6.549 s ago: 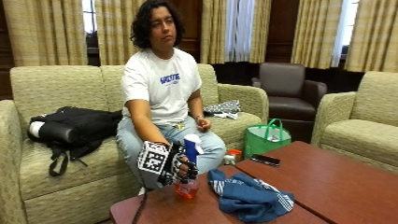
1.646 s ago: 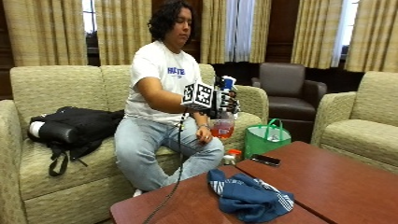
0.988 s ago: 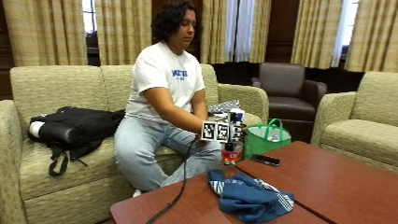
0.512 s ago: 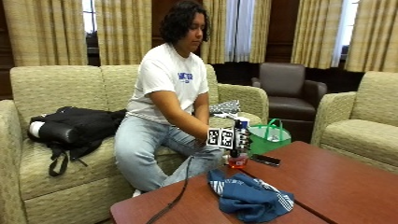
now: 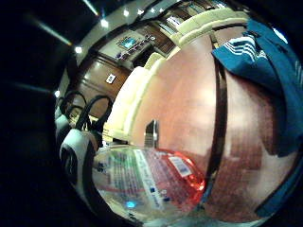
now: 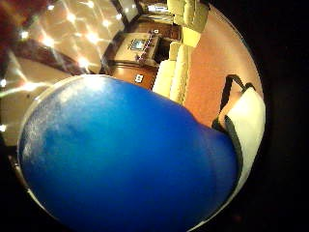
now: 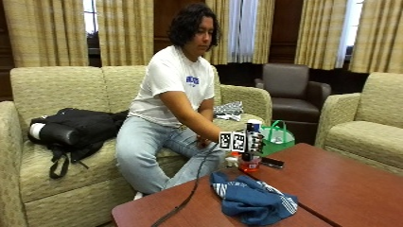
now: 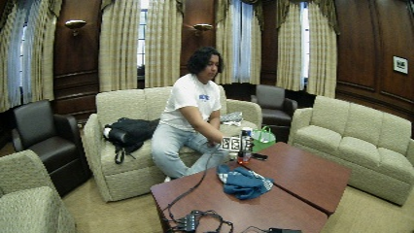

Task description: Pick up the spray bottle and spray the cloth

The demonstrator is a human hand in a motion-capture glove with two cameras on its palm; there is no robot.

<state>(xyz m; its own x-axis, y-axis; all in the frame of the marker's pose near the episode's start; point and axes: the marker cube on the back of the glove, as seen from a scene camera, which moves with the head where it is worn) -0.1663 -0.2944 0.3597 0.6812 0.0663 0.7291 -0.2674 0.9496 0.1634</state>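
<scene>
The spray bottle (image 7: 250, 152) stands upright at the counter's (image 7: 327, 182) near edge, on the person's side, its red-tinted base on or just above the wood; contact cannot be made out. The gloved right hand (image 7: 242, 142) is wrapped round its upper body, fingers closed on the bottle. The little-finger palm view confirms how close it is: the clear labelled body and red liquid (image 5: 189, 177) fill the space next to the palm. In the thumb-side view the blue spray head (image 6: 125, 159) blocks nearly everything, which suggests the palm sits high, near the trigger.

The blue cloth (image 7: 252, 198) lies crumpled on the counter, near the bottle and further from the sofa's side. Holding the bottle upright beside it looks like either aiming at the cloth or setting the bottle down; which one is unclear.

A small dark flat object (image 7: 272, 162) lies just beside the bottle, close to the same edge. Beyond the cloth, away from the bottle, the wood runs on past a seam, leaving room to swing the nozzle over the cloth.
</scene>
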